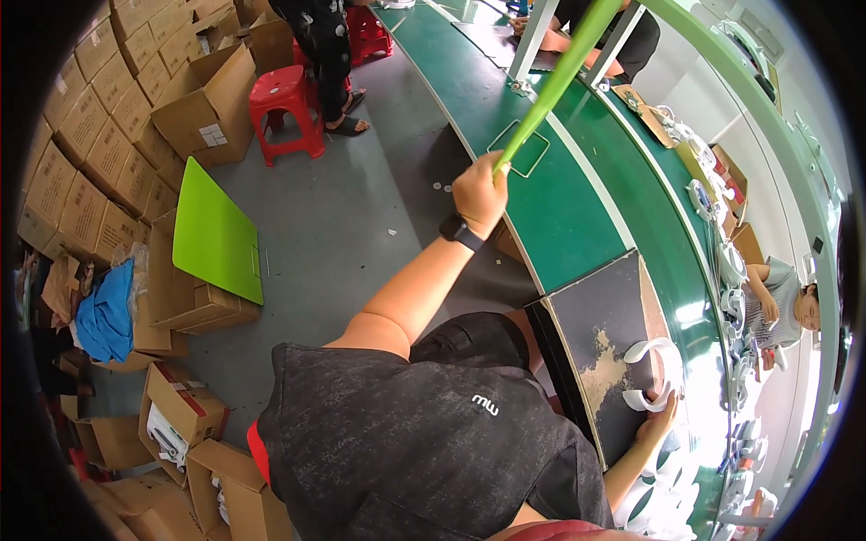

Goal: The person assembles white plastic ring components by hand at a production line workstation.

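My left hand (481, 194), with a dark watch on the wrist, is raised over the near edge of the green worktable (564, 194). Its fingers are closed round the lower end of a long, flat lime-green strip (564, 72); whether this is a bar or a board seen edge-on, I cannot tell. At the lower right, my right hand (658, 422) grips a white C-shaped plastic part (669, 370). That part is over a worn black board (586, 338) with a bare brown patch. Several more white curved parts (658, 496) lie beside my right forearm.
A lime-green panel (215, 239) leans in an open carton (203, 307) on the left. Stacked cartons (99, 135), a red stool (281, 104) and a standing person (320, 45) are beyond. Another person (780, 298) is across the table, behind a row of white parts (731, 270). A green frame post (825, 270) stands right.
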Demonstrator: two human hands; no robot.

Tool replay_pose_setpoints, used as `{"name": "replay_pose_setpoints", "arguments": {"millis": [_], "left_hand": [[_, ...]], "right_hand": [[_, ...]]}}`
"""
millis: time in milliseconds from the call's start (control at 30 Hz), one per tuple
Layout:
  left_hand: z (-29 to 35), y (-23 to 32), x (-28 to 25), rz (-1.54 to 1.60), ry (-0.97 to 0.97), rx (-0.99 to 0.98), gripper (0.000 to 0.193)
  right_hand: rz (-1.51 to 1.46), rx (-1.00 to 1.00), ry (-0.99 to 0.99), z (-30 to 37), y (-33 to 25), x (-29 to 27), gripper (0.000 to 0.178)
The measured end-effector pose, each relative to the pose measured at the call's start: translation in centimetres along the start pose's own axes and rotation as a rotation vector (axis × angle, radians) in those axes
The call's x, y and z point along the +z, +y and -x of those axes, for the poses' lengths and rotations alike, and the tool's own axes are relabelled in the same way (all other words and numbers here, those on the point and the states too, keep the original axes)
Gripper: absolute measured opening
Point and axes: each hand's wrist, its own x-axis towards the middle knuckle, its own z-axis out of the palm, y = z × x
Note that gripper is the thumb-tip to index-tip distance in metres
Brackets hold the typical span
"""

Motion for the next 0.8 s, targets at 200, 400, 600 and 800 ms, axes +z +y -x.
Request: {"name": "replay_pose_setpoints", "arguments": {"millis": [200,400,600,800], "left_hand": [[-0.4,0.3,1.1,-0.004,-0.024,0.082,0.010],[0.7,0.1,2.9,0.002,0.015,0.122,0.012],[-1.0,-1.8,2.4,-0.024,0.008,0.077,0.011],[-5.5,-6.2,1.6,-0.072,0.039,0.030,0.009]], "right_hand": [[0.015,0.007,0.014,-0.7,0.8,-1.2,0.042],[0.026,-0.023,0.042,-0.3,0.5,0.1,0.043],[0.052,-0.020,0.074,0.1,0.1,0.1,0.041],[0.088,-0.042,0.050,-0.5,0.8,-0.7,0.039]]}}
